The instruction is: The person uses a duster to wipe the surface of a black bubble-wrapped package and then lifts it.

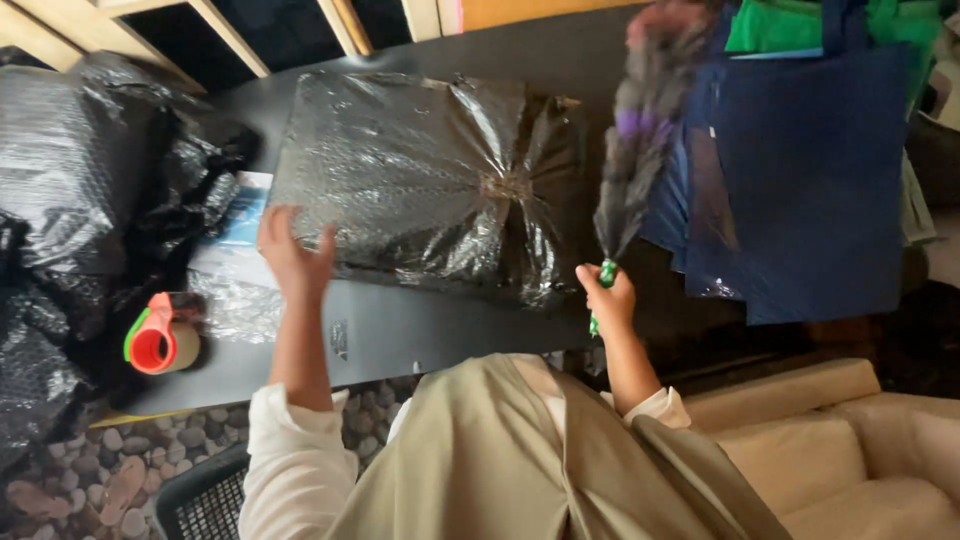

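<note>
A flat parcel wrapped in black bubble wrap [430, 180] lies on a dark table [420, 335]. My left hand [292, 255] rests open against the parcel's left near corner, fingers spread. My right hand [608, 298] is closed around the green handle of a feather duster [640, 140], whose grey and purple feathers rise blurred along the parcel's right side.
A tape dispenser with an orange roll [158, 338] sits at the table's left near edge. Loose black bubble wrap [70, 180] is heaped on the left. Dark blue fabric bags [800, 170] lie on the right. A beige cushion [830, 450] and a black basket [200, 500] are below.
</note>
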